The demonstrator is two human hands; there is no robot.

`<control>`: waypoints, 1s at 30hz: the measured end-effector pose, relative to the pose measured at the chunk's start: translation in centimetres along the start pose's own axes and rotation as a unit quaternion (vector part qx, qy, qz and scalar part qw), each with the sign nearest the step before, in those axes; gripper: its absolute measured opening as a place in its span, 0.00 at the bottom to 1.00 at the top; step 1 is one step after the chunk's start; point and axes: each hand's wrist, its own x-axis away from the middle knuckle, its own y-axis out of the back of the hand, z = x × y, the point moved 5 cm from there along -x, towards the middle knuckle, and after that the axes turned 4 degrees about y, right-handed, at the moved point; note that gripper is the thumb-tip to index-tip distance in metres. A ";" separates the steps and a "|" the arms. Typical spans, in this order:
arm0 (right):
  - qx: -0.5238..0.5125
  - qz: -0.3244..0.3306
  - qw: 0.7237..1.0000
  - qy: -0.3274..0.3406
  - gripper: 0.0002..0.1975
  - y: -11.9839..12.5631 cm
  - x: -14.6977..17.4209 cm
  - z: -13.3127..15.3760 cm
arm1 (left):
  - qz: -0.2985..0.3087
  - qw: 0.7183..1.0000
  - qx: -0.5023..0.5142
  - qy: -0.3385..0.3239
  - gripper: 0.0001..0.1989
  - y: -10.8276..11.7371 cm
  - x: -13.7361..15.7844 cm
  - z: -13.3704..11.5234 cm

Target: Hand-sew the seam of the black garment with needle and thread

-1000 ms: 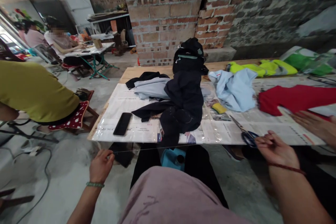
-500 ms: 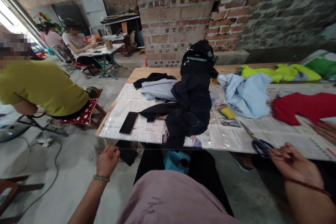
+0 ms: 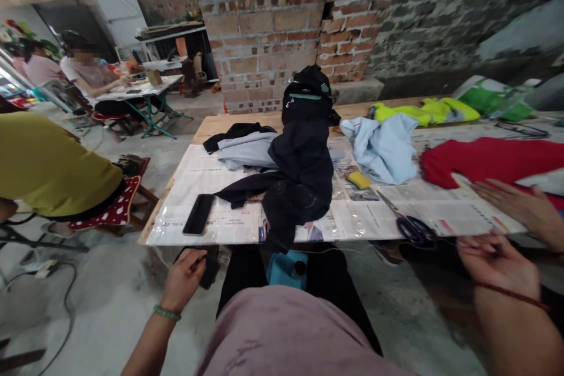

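Note:
A thin pale thread (image 3: 348, 248) runs along the near table edge between my two hands; parts of it are too faint to follow. My left hand (image 3: 185, 276), wearing a green bead bracelet, is pinched on one end below the table's left corner. Palm up, my right hand (image 3: 497, 261) with a red cord bracelet has its fingers curled on the other end. Dark-handled scissors (image 3: 414, 229) lie on the table just left of it. Before me a dark navy garment (image 3: 304, 179) with a light stitched curve hangs slightly over the edge.
Newspaper under clear plastic covers the table (image 3: 167, 217). On it are a phone (image 3: 199, 214), a yellow sponge (image 3: 359, 180), a light blue garment (image 3: 383, 147), a red garment (image 3: 484, 158) and a black backpack (image 3: 308, 94). Another person's hand (image 3: 520, 202) rests at right. A co-worker (image 3: 53, 170) sits left.
The view has turned to the right, shifting the table leftward. My hands stay wide apart, and the thread, taut before, now looks slacker. More of the other person's hand shows beside the red garment.

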 end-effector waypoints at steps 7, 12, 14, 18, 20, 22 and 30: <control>-0.078 0.031 0.996 0.043 0.13 0.1 0.3 4.1 | -0.002 0.997 0.066 0.031 0.15 -2.2 -1.8 -0.6; -0.008 0.106 0.993 0.041 0.02 -1.9 1.8 2.9 | 0.042 0.977 0.198 0.068 0.14 -5.3 -4.6 -4.9; 0.020 0.145 0.989 0.014 0.05 -2.8 2.9 1.1 | 0.098 0.950 0.271 0.119 0.15 -7.6 -5.7 -7.5; 0.069 0.222 0.969 -0.078 0.11 -4.1 6.3 -4.2 | 0.193 0.872 0.404 0.198 0.17 -13.4 -7.2 -12.7; 0.074 0.240 0.960 -0.126 0.12 -4.2 8.2 -7.0 | 0.218 0.840 0.440 0.233 0.18 -16.3 -8.0 -14.6; 0.075 0.254 0.948 -0.176 0.11 -4.1 9.9 -9.5 | 0.232 0.816 0.453 0.275 0.20 -18.8 -8.9 -15.9; 0.079 0.287 0.922 -0.249 0.11 -1.9 12.7 -14.4 | 0.200 0.772 0.514 0.316 0.17 -18.8 -8.4 -15.9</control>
